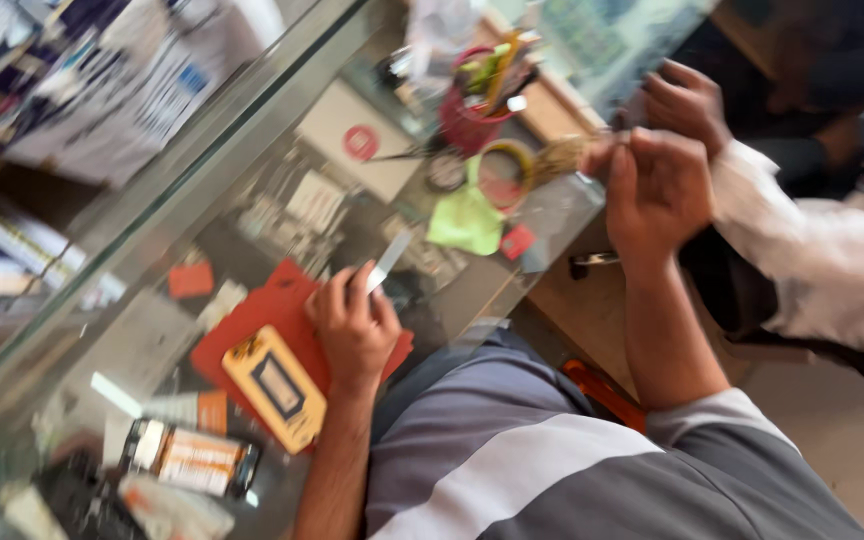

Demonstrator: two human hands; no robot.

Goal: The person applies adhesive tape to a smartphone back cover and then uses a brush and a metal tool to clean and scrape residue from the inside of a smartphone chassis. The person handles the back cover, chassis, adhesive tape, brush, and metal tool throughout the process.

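The left hand (pixel 354 325) rests on a red mat (pixel 252 325) on the glass counter (pixel 152 215), fingers curled and pinching a thin flat metal tool (pixel 388 262) that sticks up past the fingertips. A yellow card (pixel 274 387) lies just below its wrist. The right hand (pixel 657 190) is raised, fingers bunched together; what they pinch is too blurred to tell. Another person's hand (pixel 687 100) sits just beyond it. This looks like small bench work with the tool held ready, and any next touch would call for a steady, fine grip
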